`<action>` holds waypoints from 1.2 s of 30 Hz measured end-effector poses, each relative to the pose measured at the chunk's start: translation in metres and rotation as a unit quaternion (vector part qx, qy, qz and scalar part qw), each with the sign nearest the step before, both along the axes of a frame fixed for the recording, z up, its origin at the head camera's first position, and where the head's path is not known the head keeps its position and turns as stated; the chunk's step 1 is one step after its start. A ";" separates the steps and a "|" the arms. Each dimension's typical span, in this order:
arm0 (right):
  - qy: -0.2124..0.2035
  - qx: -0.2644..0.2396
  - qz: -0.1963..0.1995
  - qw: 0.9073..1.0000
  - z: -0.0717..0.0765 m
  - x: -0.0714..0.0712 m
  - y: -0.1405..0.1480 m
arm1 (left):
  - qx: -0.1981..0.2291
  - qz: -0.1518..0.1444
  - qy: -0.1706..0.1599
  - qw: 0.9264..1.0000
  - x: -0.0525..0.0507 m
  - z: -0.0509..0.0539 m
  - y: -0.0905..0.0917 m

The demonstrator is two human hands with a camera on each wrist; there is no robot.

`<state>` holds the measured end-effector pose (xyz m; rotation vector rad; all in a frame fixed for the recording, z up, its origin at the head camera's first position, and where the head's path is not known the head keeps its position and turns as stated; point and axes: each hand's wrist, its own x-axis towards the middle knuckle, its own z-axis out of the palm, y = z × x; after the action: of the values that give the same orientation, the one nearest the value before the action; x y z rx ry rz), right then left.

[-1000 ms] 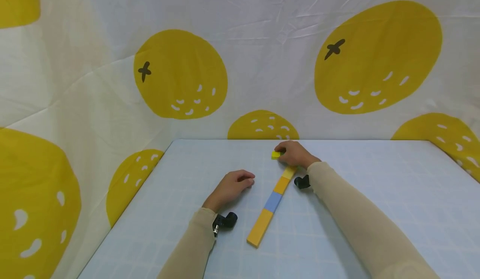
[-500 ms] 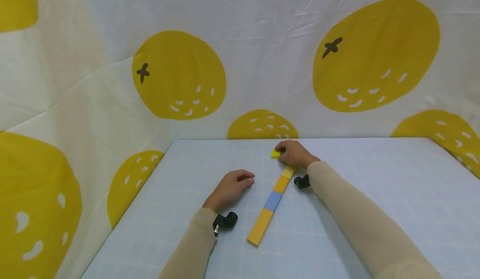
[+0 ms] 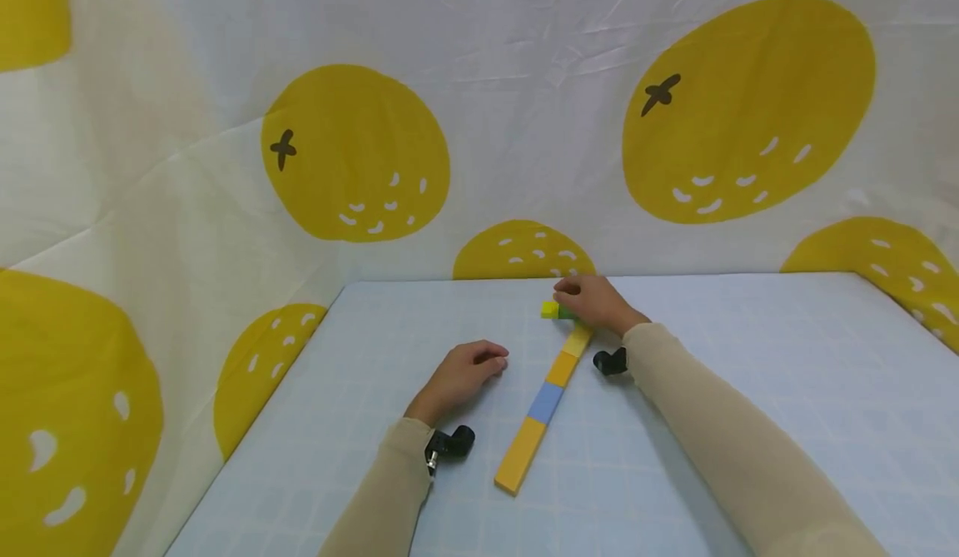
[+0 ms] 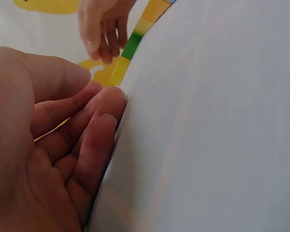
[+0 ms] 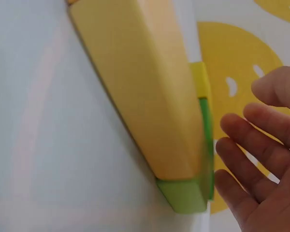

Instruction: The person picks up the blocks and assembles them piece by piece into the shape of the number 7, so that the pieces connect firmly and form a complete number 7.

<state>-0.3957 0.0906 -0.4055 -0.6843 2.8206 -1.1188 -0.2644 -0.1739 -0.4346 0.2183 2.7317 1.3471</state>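
Observation:
In the head view, my right hand (image 3: 597, 302) hovers at the far end of a row of blocks, its fingers loosely bent. Close to it lie a small yellow block (image 3: 549, 310) and a green block (image 3: 565, 312), partly hidden by the hand. The right wrist view shows a gap between the fingers (image 5: 251, 154) and the green block (image 5: 207, 145); a light green block (image 5: 184, 196) ends the row. Toward me follow pale yellow (image 3: 577, 340), orange (image 3: 562, 370), blue (image 3: 545, 403) and longer orange (image 3: 520, 457) blocks. My left hand (image 3: 459, 378) rests on the table left of them, holding nothing.
The table (image 3: 674, 424) bears a pale blue checked cover. Behind it and to the left hangs a white cloth (image 3: 524, 149) with large yellow fruit prints. Each wrist carries a small black camera, the left camera (image 3: 452, 442) sitting near the row's near end.
My right hand has let go of the green block and drawn up and slightly right, so more of that block shows. The left hand and the row of blocks stay put.

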 end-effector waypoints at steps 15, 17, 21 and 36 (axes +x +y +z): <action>-0.006 -0.079 -0.069 0.994 0.018 0.039 0.045 | 0.001 -0.009 0.008 1.000 0.002 -0.005 -0.002; -0.008 -0.094 -0.071 0.993 0.017 0.043 0.048 | -0.001 -0.008 0.013 1.000 0.002 -0.004 -0.003; -0.012 -0.091 -0.082 0.992 0.014 0.050 0.055 | -0.005 -0.010 0.017 1.000 0.001 -0.004 -0.003; -0.005 -0.028 -0.116 0.993 0.000 0.074 0.089 | 0.000 -0.014 0.020 1.000 0.005 0.001 -0.005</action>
<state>-0.3216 0.1801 -0.4054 -0.3591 2.9288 -1.2332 -0.2591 -0.1790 -0.4338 0.2857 2.7504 1.3513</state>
